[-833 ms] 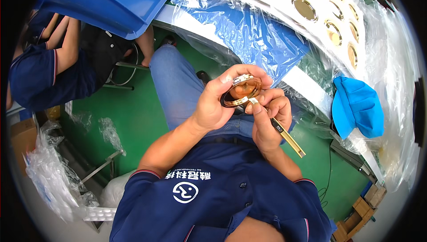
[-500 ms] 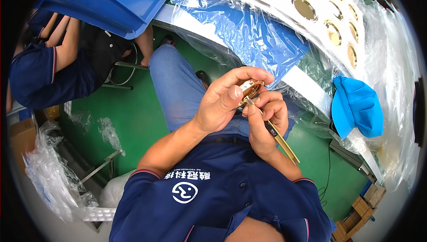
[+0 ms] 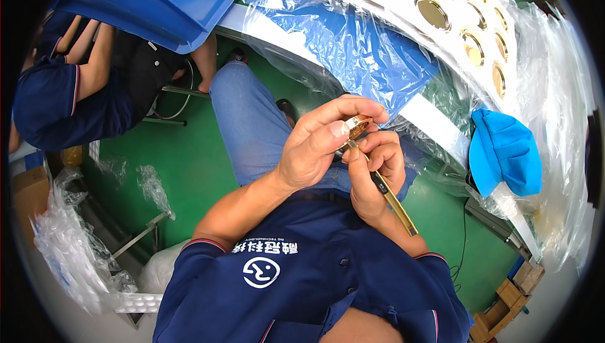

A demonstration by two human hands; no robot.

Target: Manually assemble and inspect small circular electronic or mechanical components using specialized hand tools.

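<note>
My left hand (image 3: 309, 154) pinches a small round gold-coloured metal part (image 3: 359, 129) between thumb and fingers, tilted above my lap. In my right hand (image 3: 382, 166) is a slim gold utility knife (image 3: 398, 209) with a black slider, its handle running back past my palm towards the lower right. The knife's front end meets the near edge of the round part. My fingertips hide most of the blade and the exact contact.
On the white table cover (image 3: 384, 6), several round gold pieces (image 3: 433, 13) sit at the upper right. A blue cap (image 3: 506, 152) lies near clear plastic sheeting (image 3: 561, 116). A blue bin (image 3: 151, 3) stands upper left, beside a seated co-worker (image 3: 69, 97).
The round part has tilted slightly in my left fingers. My right hand and the knife have shifted a little, with the knife's rear end swinging slightly left.
</note>
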